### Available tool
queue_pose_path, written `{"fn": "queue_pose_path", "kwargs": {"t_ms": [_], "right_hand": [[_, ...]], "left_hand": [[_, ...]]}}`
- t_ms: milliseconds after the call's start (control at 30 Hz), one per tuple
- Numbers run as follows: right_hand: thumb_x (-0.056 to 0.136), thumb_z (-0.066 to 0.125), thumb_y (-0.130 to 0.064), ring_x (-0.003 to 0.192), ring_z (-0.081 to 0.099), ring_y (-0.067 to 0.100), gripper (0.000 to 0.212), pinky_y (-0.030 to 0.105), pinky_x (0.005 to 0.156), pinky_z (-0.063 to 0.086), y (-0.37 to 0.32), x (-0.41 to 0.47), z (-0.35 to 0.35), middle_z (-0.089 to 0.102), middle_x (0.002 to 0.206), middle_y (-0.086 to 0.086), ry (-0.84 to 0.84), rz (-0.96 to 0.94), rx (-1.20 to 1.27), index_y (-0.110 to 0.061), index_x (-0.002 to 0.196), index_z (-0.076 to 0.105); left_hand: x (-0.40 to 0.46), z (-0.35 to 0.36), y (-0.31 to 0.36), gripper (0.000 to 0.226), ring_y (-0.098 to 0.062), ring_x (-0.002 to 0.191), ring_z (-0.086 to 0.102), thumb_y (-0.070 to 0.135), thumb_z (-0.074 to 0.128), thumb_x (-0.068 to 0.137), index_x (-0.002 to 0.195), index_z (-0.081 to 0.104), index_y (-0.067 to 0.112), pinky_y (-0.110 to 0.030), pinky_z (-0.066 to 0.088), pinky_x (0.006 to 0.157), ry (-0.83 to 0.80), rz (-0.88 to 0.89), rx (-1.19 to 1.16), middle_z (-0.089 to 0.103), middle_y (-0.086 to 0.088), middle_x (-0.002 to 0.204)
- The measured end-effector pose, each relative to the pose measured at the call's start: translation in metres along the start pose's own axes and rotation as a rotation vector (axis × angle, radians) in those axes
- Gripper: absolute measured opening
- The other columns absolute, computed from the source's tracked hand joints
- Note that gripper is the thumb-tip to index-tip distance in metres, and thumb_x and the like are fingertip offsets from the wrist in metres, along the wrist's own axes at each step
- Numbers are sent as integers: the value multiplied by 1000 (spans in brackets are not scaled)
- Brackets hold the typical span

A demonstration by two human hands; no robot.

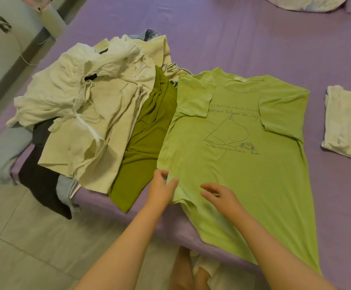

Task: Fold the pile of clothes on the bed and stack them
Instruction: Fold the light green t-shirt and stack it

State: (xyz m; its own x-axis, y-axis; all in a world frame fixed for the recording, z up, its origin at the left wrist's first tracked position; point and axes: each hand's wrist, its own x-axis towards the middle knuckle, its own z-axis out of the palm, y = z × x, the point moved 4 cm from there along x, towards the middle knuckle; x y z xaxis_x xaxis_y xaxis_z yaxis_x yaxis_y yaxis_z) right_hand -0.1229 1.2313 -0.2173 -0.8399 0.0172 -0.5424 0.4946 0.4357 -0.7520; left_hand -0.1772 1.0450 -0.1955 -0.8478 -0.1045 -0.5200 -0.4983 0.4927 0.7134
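Pinching the side edge of the light green T-shirt (243,164), my left hand (162,190) has fabric between thumb and fingers — my right hand (220,197) hovers over it, fingers loose, holding nothing. It lies flat on the purple bed (254,38), sleeves folded in — unfolded clothes pile (91,114) beside it, folded white garment (348,122) opposite.

Both bare forearms reach forward from the lower edge of the view, roughly parallel. The left hand (162,188) pinches a fold of cloth, thumb on top, fingers curled beneath the edge. Just to its right, slightly nearer the body, the right hand (220,197) is palm down with fingers spread and loosely bent, pointing leftward toward the left hand.
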Motion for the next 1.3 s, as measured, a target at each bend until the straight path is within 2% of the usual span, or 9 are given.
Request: {"fn": "queue_pose_path", "kwargs": {"t_ms": [167, 267, 467, 567, 633, 733, 833, 1067, 1300], "right_hand": [[87, 66, -28, 106, 58, -5, 35, 9, 87, 44, -43, 1, -29, 64, 116, -15, -51, -113, 469, -27, 121, 58], [89, 65, -12, 81, 60, 5, 17, 14, 71, 45, -39, 10, -61, 65, 89, -14, 160, -108, 425, -26, 99, 61], [96, 53, -8, 58, 42, -4, 27, 16, 58, 33, -31, 35, -104, 51, 59, -18, 232, -160, 306, -18, 70, 54], [96, 49, -1, 81, 53, -20, 27, 3, 75, 38, -37, 45, -112, 60, 86, -35, 134, -188, 340, -23, 101, 64], [97, 47, 0, 108, 52, -12, 37, 1, 88, 36, -39, 54, -118, 57, 119, -19, 78, -182, 366, -17, 129, 51], [95, 51, -2, 103, 55, -6, 37, 6, 86, 40, -44, 68, -131, 62, 113, -16, 64, -165, 398, -21, 127, 53], [88, 66, -13, 65, 51, 11, 32, 23, 64, 40, -42, 83, -148, 55, 63, -9, 110, -47, 445, -23, 118, 58], [77, 76, -33, 94, 67, 27, 29, 38, 92, 49, -18, 114, -188, 72, 99, 10, 146, 139, 261, -12, 97, 72], [80, 74, -29, 54, 55, -4, 16, 13, 53, 39, -22, 149, -240, 62, 55, -19, 276, 173, 157, -23, 67, 68]], "left_hand": [[9, 36, 76, 38, -16, 59, 62, -1, 49, 93, 126, 48, 16, -25, 54, 51, -226, -140, -437, 59, -12, 82], [19, 52, 106, 35, -22, 81, 66, -6, 47, 91, 124, 52, 3, -26, 58, 67, -383, -151, -493, 66, -14, 95], [46, 75, 148, 69, -19, 115, 45, 20, 71, 80, 143, 41, 20, -29, 36, 99, -332, 391, 501, 51, -3, 119], [64, 91, 157, 93, -22, 142, 20, 32, 77, 77, 151, 22, 21, -35, 21, 115, -494, 341, 425, 28, -3, 152], [76, 100, 161, 84, -19, 138, 32, 32, 77, 78, 148, 32, 23, -35, 30, 112, -664, 188, 252, 38, 2, 148], [95, 105, 172, 29, -16, 104, 61, 29, 77, 79, 106, 67, 23, -31, 46, 91, -832, 157, 179, 67, 2, 107], [122, 104, 187, 17, -12, 85, 66, 25, 76, 80, 94, 71, 16, -27, 50, 79, -759, 208, 69, 71, 0, 91], [204, 72, 237, 40, -24, 112, 58, 38, 65, 88, 119, 62, 14, -41, 46, 95, -218, 349, 176, 65, -2, 117], [263, 35, 263, 28, -21, 69, 47, 28, 56, 95, 71, 51, 13, -27, 30, 58, 22, 466, 158, 53, -1, 69]]}}
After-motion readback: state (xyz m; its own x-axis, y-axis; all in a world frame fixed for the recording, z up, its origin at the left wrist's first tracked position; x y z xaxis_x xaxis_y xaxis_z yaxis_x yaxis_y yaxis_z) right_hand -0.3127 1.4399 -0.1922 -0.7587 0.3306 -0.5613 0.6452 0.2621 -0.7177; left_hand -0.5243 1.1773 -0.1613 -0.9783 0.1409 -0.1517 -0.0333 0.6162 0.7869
